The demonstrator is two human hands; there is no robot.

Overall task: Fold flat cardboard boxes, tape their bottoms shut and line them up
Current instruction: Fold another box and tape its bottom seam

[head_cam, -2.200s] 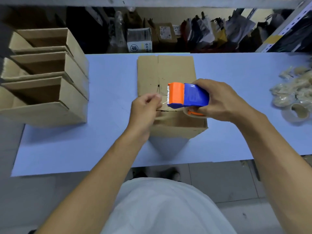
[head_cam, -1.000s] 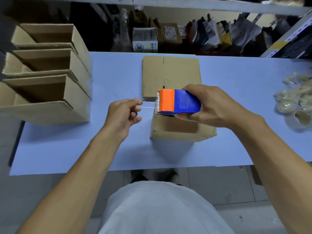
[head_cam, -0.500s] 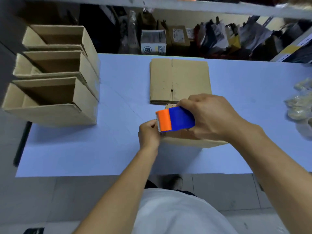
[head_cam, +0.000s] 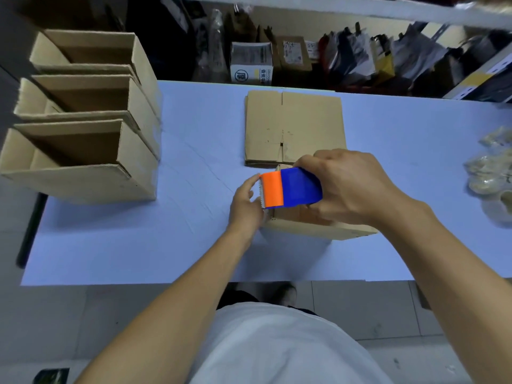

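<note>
Blue packing table (head_cam: 138,245), shelving behind. My right hand (head_cam: 352,187) grips tape dispenser (head_cam: 289,187) over folded box (head_cam: 313,225) at near edge; left hand (head_cam: 246,203) pinches tape end at box's left side. Risk: skewed pull wrinkles tape, misses seam.

Beyond the grip, past the table's far edge: a white printed carton (head_cam: 251,63) beside a labelled brown parcel (head_cam: 294,54), dark bagged goods (head_cam: 368,56) crowded rightward. Far right of the grip, crumpled clear wrapping (head_cam: 491,173) heaped on pale blue tabletop (head_cam: 110,245).
</note>
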